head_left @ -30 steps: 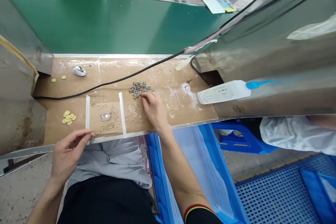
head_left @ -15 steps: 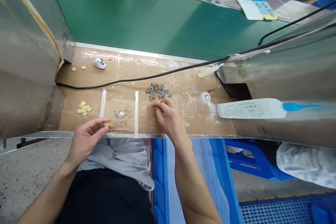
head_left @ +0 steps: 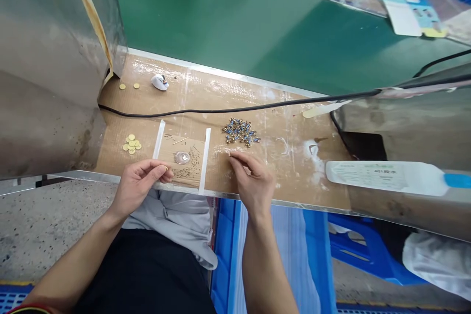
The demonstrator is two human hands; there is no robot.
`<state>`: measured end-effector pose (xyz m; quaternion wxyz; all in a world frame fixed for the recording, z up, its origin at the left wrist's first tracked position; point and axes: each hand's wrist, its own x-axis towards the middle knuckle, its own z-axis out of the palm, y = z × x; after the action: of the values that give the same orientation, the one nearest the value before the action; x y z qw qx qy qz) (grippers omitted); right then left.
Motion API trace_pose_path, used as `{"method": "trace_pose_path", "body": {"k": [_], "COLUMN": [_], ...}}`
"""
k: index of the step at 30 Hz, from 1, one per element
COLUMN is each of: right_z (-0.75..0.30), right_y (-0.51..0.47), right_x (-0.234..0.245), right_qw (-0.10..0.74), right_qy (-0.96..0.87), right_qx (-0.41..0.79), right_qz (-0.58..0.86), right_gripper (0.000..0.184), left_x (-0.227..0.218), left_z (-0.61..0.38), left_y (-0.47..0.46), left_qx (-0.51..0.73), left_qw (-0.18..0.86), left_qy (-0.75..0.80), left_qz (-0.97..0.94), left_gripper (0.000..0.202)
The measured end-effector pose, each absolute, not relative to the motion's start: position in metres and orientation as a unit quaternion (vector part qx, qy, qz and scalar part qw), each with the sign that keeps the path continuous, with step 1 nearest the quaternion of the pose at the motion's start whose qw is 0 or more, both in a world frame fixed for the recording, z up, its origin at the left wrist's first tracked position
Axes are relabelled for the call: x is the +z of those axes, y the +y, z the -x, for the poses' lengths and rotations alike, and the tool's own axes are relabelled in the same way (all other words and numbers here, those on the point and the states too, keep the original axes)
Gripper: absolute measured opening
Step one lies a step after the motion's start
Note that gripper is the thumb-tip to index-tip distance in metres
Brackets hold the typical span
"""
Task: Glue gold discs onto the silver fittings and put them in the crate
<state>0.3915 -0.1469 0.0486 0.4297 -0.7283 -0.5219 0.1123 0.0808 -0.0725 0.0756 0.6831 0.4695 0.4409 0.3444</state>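
My left hand (head_left: pixel 142 181) hovers at the near edge of the brown work surface (head_left: pixel 206 103), its fingers pinched on a small gold disc. My right hand (head_left: pixel 253 179) is closed in a pinch just below a pile of several small blue and gold parts (head_left: pixel 240 132); what it holds is too small to name. Between the hands, two white strips (head_left: pixel 204 159) frame a patch with a clear round blob (head_left: pixel 182 157) and scattered small marks. A heap of gold discs (head_left: pixel 131 143) lies left of the strips.
A black cable (head_left: pixel 235 108) crosses the surface. A white glue bottle with a blue tip (head_left: pixel 390 176) lies on the right. A small white object (head_left: pixel 160 82) and two loose discs (head_left: pixel 128 86) sit at the back left. Green belt (head_left: pixel 239 24) behind; metal walls on both sides.
My right hand drew back from the pile of blue and gold parts toward the near edge. My left hand rose with a gold disc toward the framed patch. The camera view shifted left.
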Motion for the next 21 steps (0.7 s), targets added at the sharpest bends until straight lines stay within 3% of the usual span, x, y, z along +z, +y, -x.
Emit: {"method": "trace_pose_path", "body": {"k": [7,21], "right_z": [-0.338,-0.307], "right_y": [-0.143,-0.125], "right_x": [0.058,0.064], "right_qw": [0.548,0.497], "right_qy": [-0.476,-0.599], "right_qx": [0.183,0.118], "right_qz": [0.663,0.616], "right_gripper": [0.012,0.026], "left_x": [0.066,0.063], "left_z": [-0.083,-0.086], "left_y": [-0.072,-0.078], "left_qx": [0.339,0.340], "left_qw": [0.714,0.733], "left_qy": [0.432,0.419], "left_qz": [-0.434,-0.415], "left_gripper": [0.037,0.038]}}
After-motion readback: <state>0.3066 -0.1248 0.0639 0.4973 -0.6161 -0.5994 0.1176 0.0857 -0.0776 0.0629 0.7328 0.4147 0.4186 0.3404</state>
